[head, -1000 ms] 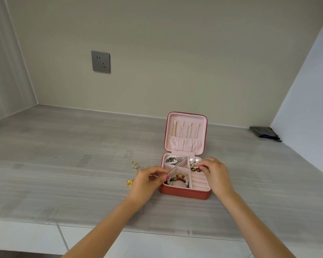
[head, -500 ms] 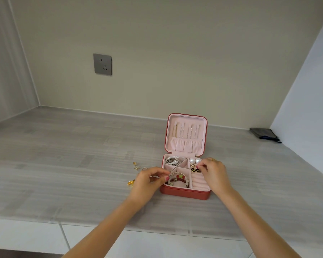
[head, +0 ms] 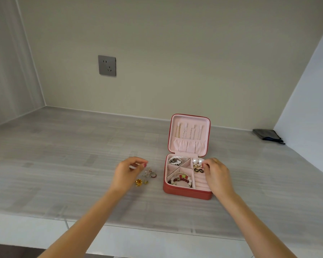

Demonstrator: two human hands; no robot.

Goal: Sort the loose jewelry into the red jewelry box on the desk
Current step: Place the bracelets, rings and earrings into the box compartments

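Your left hand (head: 126, 173) hovers over the loose rings (head: 151, 174) on the grey desk (head: 63, 155), fingers curled, thumb and forefinger narrowly apart, holding nothing visible. Your right hand (head: 217, 174) pinches at the earring compartment of the open red jewelry box (head: 187, 192); what it holds, you cannot tell. A gold flower piece (head: 138, 182) lies just beside your left wrist. A dark pouch (head: 267, 135) sits in the far right corner, a wall socket (head: 107, 65) behind.

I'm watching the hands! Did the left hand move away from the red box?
Yes. The left hand was at the box's left edge before; now it hovers further left over the loose rings on the desk.
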